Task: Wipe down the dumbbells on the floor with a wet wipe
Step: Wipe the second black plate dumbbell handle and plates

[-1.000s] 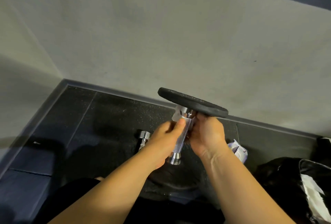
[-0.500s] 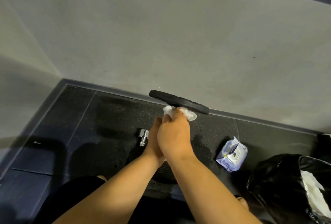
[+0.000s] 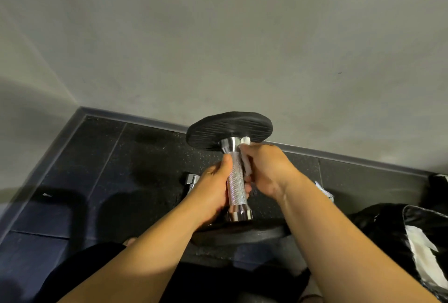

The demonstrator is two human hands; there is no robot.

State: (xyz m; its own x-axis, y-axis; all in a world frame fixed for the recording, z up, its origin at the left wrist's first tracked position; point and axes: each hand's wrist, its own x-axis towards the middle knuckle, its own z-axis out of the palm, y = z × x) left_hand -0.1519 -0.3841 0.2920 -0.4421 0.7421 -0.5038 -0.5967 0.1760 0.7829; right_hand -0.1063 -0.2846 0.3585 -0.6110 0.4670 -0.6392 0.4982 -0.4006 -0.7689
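1. The dumbbell stands on end right in front of the person, its knurled chrome handle nearly upright. The upper plate is raised and the lower plate is down at the floor mat. I cannot tell whether that plate bears on the mat.
2. The left hand grasps the handle from the dumbbell's left, fingers wrapped round it and thumb lying up along the metal.
3. The right hand clutches a wet wipe and holds it against the dumbbell's right side, just under the upper collar.
4. Judging by this, the handle is mid-wipe. The frame does not show whether the plates are clean.
5. Just left of the dumbbell, behind the left hand, the chrome end of a second bar lies on the mat, probably yet to be cleaned.
6. To the dumbbell's right a pack of wipes peeks out past the right forearm. Further right sits a black bag with something white in it.
7. Behind the dumbbell rises the grey wall.
8. Nothing blocks the wipe except the left hand's own grip, which covers part of the handle and would likely need shifting.
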